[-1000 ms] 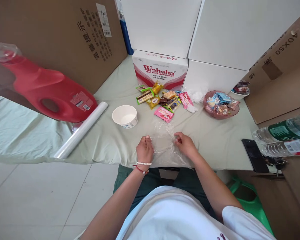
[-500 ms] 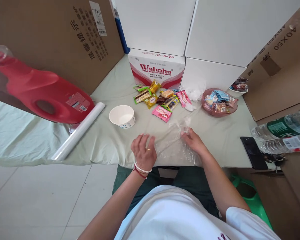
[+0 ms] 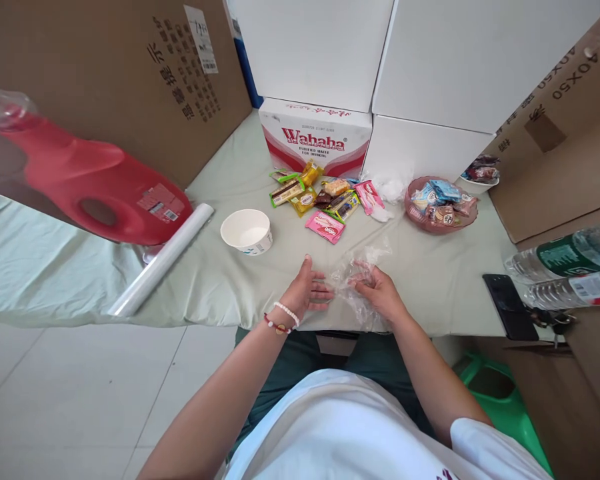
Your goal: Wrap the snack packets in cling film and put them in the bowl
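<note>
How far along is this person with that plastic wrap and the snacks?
Looks done: a piece of clear film lies apart from its roll, and the pink dish is filled. In hand: the right hand grips the crumpled film; the left hand is open beside it, fingertips at its edge. Seemingly left: the paper bowl is empty and uncovered, and snack packets lie loose beyond it.

- We see one sheet of clear plastic film [image 3: 354, 272], thin and see-through, crumpled into a loose, shiny bunch.
- It lies near the front edge of the table, with a wrinkled end sticking up at the far side.
- Our right hand [image 3: 380, 295] grips it, and our left hand [image 3: 307, 293], held flat, touches its left edge.
</note>
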Action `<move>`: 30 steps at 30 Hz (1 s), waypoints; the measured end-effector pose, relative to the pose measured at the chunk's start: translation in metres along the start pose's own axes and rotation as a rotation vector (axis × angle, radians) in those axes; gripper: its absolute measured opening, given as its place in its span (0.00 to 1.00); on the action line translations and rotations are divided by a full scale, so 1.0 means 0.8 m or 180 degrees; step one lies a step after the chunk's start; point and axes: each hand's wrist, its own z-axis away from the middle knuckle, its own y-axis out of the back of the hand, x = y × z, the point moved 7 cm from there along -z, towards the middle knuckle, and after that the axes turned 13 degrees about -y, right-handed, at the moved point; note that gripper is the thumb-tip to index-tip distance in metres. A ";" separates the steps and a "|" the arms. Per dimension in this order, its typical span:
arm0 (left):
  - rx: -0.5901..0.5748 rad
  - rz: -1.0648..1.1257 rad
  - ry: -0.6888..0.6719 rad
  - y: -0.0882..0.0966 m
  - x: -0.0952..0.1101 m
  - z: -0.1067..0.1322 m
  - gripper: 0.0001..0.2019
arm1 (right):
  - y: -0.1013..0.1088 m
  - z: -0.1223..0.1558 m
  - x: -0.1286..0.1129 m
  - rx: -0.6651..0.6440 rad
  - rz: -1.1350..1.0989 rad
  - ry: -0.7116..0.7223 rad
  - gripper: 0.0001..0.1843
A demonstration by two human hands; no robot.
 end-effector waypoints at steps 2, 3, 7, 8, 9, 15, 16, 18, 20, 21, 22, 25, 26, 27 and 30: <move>-0.0458 0.0012 0.0200 -0.021 0.002 0.004 0.41 | -0.004 0.009 -0.005 -0.0073 0.0056 0.0045 0.35; -0.0602 -0.0076 0.0142 -0.029 0.005 0.005 0.39 | -0.005 0.012 -0.007 -0.0102 0.0100 0.0082 0.35; -0.0397 -0.0535 -0.0632 -0.033 0.019 -0.008 0.23 | -0.003 0.010 -0.010 -0.0109 0.0199 0.0200 0.33; -0.0193 -0.0615 -0.0816 -0.025 0.022 -0.013 0.19 | 0.002 0.005 -0.010 -0.0049 0.0175 0.0227 0.32; 0.0030 -0.0692 -0.0984 -0.014 0.026 -0.018 0.16 | 0.007 -0.001 -0.009 0.0030 0.0144 0.0249 0.30; 0.1302 -0.1443 -0.1901 0.066 0.048 -0.023 0.05 | 0.032 -0.045 0.001 0.0540 0.0423 0.0194 0.18; 0.1445 -0.1532 -0.1983 0.075 0.048 -0.020 0.05 | 0.034 -0.049 0.001 0.0656 0.0583 0.0205 0.16; 0.1718 -0.1774 -0.2246 0.087 0.046 -0.011 0.11 | 0.033 -0.053 -0.001 0.0856 0.0959 0.0258 0.14; 0.2028 -0.2275 -0.2814 0.088 0.047 0.005 0.19 | 0.027 -0.053 -0.004 0.0969 0.1342 0.0329 0.12; 0.2168 -0.2628 -0.3189 0.083 0.049 0.015 0.20 | 0.024 -0.052 -0.006 0.0996 0.1501 0.0367 0.12; 0.2237 -0.3016 -0.3579 0.076 0.049 0.025 0.20 | 0.021 -0.050 -0.008 0.1017 0.1621 0.0400 0.12; 0.1537 -0.4052 -0.4341 0.045 0.042 0.034 0.11 | 0.018 -0.046 -0.010 0.1079 0.1726 0.0449 0.13; 0.1048 -0.4325 -0.4390 0.036 0.037 0.031 0.12 | 0.020 -0.045 -0.009 0.1084 0.1700 0.0432 0.13; 0.0574 -0.4539 -0.4327 0.029 0.032 0.027 0.14 | 0.023 -0.044 -0.007 0.1086 0.1659 0.0405 0.13; -0.0129 -0.4834 -0.3735 0.029 0.024 0.016 0.17 | 0.041 -0.042 -0.001 0.1108 0.1477 0.0356 0.15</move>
